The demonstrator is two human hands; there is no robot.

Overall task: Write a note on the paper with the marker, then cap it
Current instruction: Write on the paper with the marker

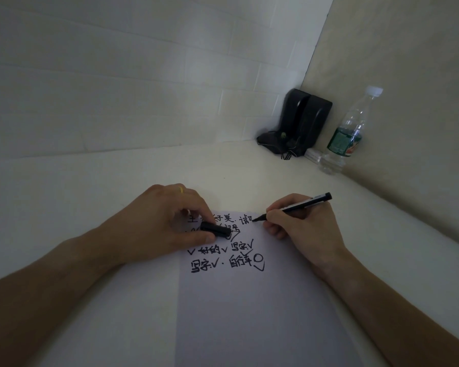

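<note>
A white sheet of paper lies on the pale table in front of me, its upper part covered with several rows of black handwritten characters and check marks. My right hand grips a black marker with its tip touching the paper at the end of the top row. My left hand rests on the sheet's upper left corner and pinches the black marker cap between thumb and fingers. A yellow band shows on one left finger. The left hand hides part of the writing.
Two black speakers with tangled cables stand in the far corner where the walls meet. A clear plastic water bottle with a green label stands to their right against the wall. A small clear packet lies by the bottle's base.
</note>
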